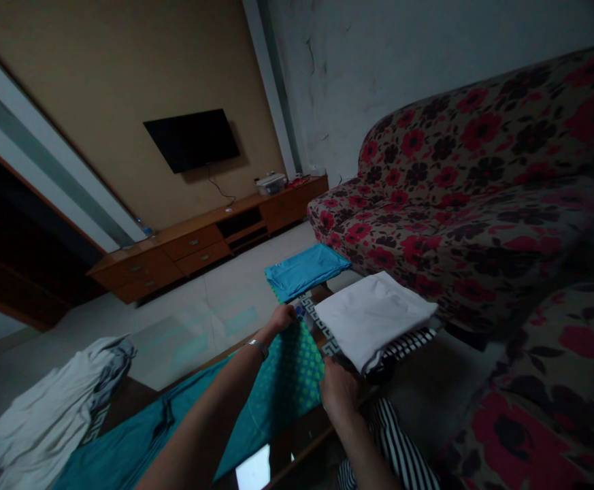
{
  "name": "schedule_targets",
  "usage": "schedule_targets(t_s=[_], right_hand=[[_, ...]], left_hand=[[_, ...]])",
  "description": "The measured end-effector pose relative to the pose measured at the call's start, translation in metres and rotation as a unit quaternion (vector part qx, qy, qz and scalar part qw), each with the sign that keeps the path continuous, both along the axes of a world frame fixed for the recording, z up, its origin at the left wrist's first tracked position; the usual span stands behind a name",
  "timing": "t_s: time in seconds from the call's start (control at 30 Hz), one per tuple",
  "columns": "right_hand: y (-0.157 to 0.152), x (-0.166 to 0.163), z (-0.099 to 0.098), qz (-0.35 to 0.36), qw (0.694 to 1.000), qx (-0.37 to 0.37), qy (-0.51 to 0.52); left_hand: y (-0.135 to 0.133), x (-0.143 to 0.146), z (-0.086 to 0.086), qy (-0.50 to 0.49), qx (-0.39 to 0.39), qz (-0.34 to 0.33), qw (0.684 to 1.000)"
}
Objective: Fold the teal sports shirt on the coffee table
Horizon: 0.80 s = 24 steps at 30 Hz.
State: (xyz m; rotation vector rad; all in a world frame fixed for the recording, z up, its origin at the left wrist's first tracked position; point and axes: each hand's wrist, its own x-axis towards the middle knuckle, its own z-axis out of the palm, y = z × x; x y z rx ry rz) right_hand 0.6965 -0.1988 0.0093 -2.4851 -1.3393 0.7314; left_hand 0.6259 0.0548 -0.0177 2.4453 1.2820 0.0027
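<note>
A teal cloth with a green dotted pattern lies spread over a low table. My left hand pinches its far edge, fingers closed on the fabric. My right hand grips its near edge, fingers curled on the cloth. Just right of my hands sits a stack of folded clothes with a white piece on top and a black-and-white striped piece under it. A folded blue cloth lies beyond, at the table's far end.
A heap of grey and white garments lies at the left. A red-flowered sofa fills the right side. A wooden TV cabinet and a wall TV stand across the pale floor. Striped fabric covers my lap.
</note>
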Motion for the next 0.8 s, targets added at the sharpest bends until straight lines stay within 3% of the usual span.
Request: schedule_targets(t_s=[0.3,0.8], right_hand=[[0.001,0.003,-0.003,-0.006,1.000,-0.007,-0.003],[0.001,0.005,0.003,-0.002,1.000,-0.015,0.005]], left_hand=[[0.005,-0.012,-0.012,0.009,-0.009,-0.004,1.000],[0.003,-0.013,-0.015,0.056,0.028,0.065,0.996]])
